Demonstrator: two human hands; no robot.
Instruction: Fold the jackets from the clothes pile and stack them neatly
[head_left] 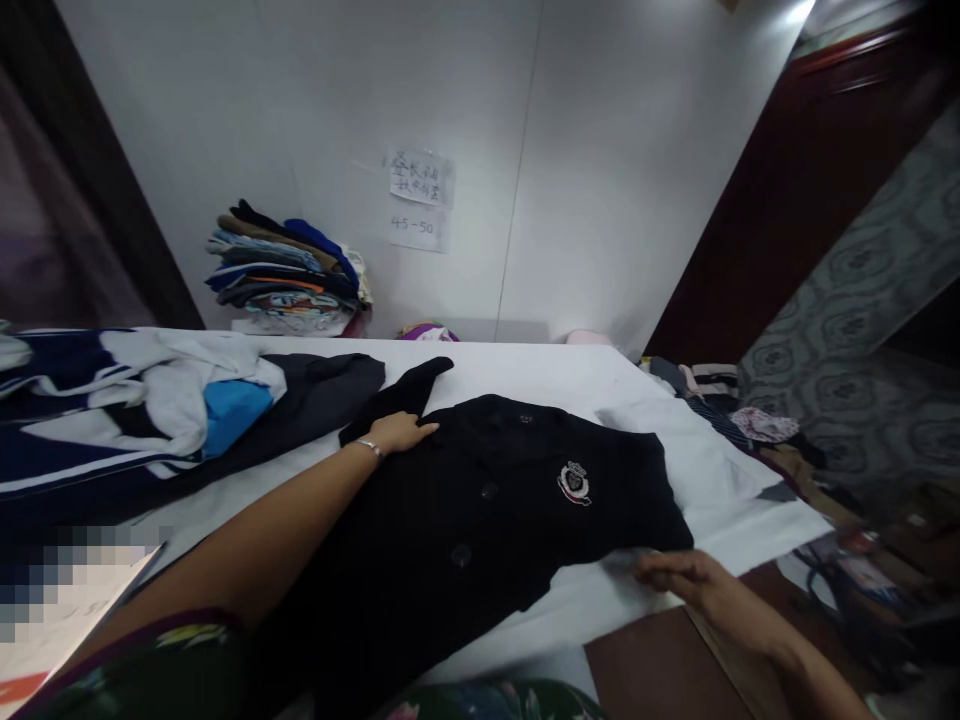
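Flowered sleeve (169, 665), near | left hand (401, 432) on black jacket (510, 470), right hand (675, 570) by edge, grips unclear | even tension should limit creases

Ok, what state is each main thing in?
Black buttoned cloth jacket: spread, front up.
Navy, white and blue cloth garments: heaped, rumpled.
Multicoloured clothes stack: folded, piled.
White handwritten paper notes: posted.
Left hand: on jacket, grip unclear.
Right hand: near jacket, contact unclear.

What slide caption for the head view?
Left hand on black, buttoned cloth jacket with pale, round embroidered crest; right hand near the jacket.
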